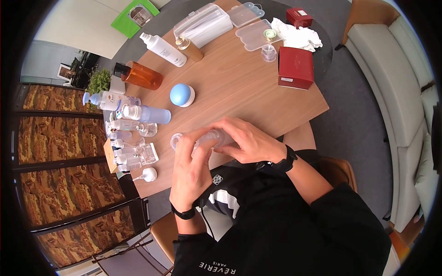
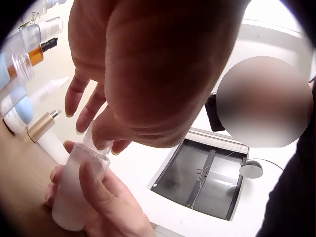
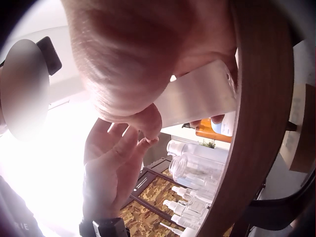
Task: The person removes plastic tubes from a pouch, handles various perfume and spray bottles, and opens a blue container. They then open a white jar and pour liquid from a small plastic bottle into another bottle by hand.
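Observation:
A frosted translucent bottle (image 2: 74, 192) is held between both hands, close to the table's near edge. My right hand (image 1: 253, 142) grips its body, fingers on one side and thumb on the other. At the bottle's neck end, my left hand (image 1: 191, 170) pinches the clear top (image 2: 91, 140) between thumb and fingers. In the right wrist view the bottle (image 3: 197, 94) lies tilted in the right hand, and the neck is hidden behind fingers. Just beyond the left hand stands a clear wide-necked bottle (image 1: 175, 140), partly covered by that hand.
Several pump and spray bottles (image 1: 131, 152) line the table's left side. A blue-topped round container (image 1: 182, 95), an amber bottle (image 1: 143, 76) and a white spray bottle (image 1: 163, 49) stand farther back. Red boxes (image 1: 295, 67), white cloth (image 1: 297, 37) and a clear case (image 1: 205, 23) lie at the far end.

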Motion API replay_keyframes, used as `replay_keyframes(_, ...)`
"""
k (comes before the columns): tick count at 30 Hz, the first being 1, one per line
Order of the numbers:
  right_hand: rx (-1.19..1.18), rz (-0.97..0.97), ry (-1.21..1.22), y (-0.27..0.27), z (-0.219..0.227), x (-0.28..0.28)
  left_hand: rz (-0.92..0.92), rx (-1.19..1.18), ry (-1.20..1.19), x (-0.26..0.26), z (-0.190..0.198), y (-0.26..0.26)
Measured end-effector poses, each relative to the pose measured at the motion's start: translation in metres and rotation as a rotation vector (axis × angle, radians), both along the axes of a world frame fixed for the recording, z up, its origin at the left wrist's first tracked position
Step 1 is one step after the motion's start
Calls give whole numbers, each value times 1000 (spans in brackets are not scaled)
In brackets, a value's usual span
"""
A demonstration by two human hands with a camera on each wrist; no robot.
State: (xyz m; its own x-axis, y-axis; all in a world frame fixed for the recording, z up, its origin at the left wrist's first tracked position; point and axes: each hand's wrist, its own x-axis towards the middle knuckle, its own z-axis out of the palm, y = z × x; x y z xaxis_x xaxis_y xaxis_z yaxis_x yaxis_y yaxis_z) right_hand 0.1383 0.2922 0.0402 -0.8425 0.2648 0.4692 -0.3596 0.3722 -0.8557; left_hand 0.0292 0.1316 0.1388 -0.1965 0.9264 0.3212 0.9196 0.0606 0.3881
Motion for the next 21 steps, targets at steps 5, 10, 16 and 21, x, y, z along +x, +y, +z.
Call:
replay_keyframes(5, 32, 34, -25, 3, 1, 3, 66, -84, -14, 1, 5, 2)
replay_keyframes(10, -6, 74, -25, 4, 6, 4, 183, -15, -59, 3, 1, 5)
replay_keyframes(16, -2, 12, -2, -2, -1, -1, 300, 66, -48, 0, -6, 14)
replay_keyframes(21, 9, -62, 26, -3, -5, -3, 348, 162, -9, -1, -15, 20)
